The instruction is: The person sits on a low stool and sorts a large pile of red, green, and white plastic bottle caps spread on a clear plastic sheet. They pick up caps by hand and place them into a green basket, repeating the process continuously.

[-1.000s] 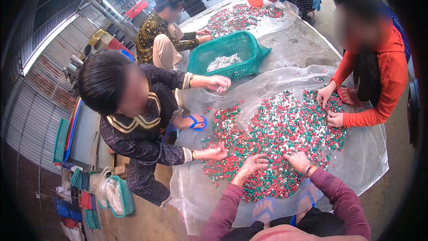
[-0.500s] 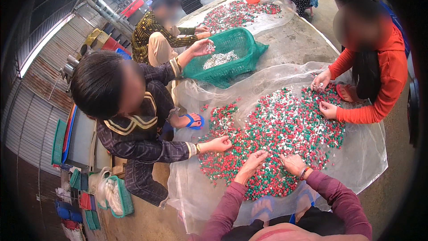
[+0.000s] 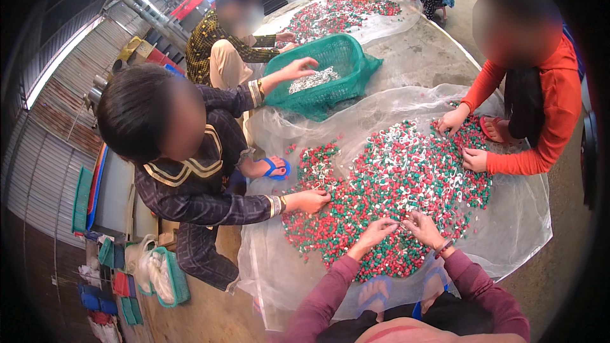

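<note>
Nearest, the left hand (image 3: 375, 234) and right hand (image 3: 424, 228) are meeting over the pile of red, green and white pieces (image 3: 394, 197), fingertips pinching into it; whether either grip is clenching a piece, I cannot tell. Farther left, the green basket (image 3: 327, 76) is holding few white pieces; most are remaining unsorted.

At upper centre of the frame, the dark-sleeved co-worker's raised hand (image 3: 300, 67), down at the heap's edge a second ago, now reaches over the rim of the green basket (image 3: 346, 47). At right, the red-sleeved person's hands (image 3: 452, 121) have shifted slightly along the heap of red, green and white pieces (image 3: 387, 197). At lower centre, the wearer's left hand (image 3: 375, 232) and right hand (image 3: 422, 228) have drawn closer, fingertips nearly meeting.
</note>
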The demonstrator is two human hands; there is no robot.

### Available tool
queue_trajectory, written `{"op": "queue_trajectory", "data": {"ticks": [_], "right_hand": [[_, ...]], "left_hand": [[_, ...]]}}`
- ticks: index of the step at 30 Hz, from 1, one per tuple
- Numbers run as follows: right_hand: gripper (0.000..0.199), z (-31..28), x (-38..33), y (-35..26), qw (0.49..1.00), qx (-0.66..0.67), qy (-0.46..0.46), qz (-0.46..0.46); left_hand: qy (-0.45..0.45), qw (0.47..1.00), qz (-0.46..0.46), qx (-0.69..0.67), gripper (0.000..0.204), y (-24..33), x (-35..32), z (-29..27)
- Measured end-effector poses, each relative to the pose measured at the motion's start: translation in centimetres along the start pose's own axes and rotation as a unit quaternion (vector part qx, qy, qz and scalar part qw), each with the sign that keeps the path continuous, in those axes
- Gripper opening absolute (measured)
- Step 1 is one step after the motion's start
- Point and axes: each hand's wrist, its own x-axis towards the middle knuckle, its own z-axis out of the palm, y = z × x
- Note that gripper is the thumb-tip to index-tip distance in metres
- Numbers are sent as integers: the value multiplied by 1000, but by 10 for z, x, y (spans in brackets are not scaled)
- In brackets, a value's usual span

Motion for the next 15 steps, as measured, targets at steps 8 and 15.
{"op": "queue_trajectory", "data": {"ticks": [8,15], "right_hand": [[38,-11,-14,-12,968,248,16,-22],[31,-37,-17,-9,840,510,6,184]], "left_hand": [[-97,964,-100,-226,35,9,11,49],[63,979,80,179,32,0,14,30]]}}
